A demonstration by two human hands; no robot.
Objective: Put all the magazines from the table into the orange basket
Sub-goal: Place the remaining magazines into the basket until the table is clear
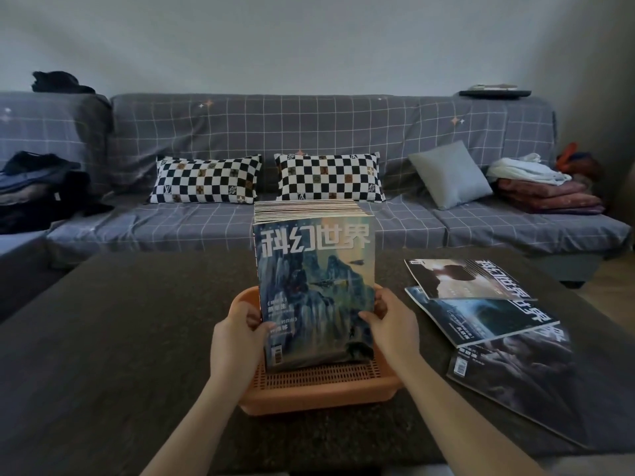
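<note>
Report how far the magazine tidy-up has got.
Mostly done: a thick stack of magazines stands upright in the orange basket. In hand: the left hand and right hand grip that stack's sides, steadying it. Left: three magazines lie overlapping on the table, to the basket's right.

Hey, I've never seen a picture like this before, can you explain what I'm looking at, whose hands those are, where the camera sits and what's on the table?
There is no machine here. The one picture comes from a wide-angle camera worn on a person's head, looking forward and down, so the two bare arms are that person's own. The left hand and right hand grip a stack of magazines by its sides, standing upright in an orange basket on a dark table. Three more magazines lie overlapping on the table to the right, not yet in the basket. Behind is a grey checked sofa with cushions and folded clothes.
</note>
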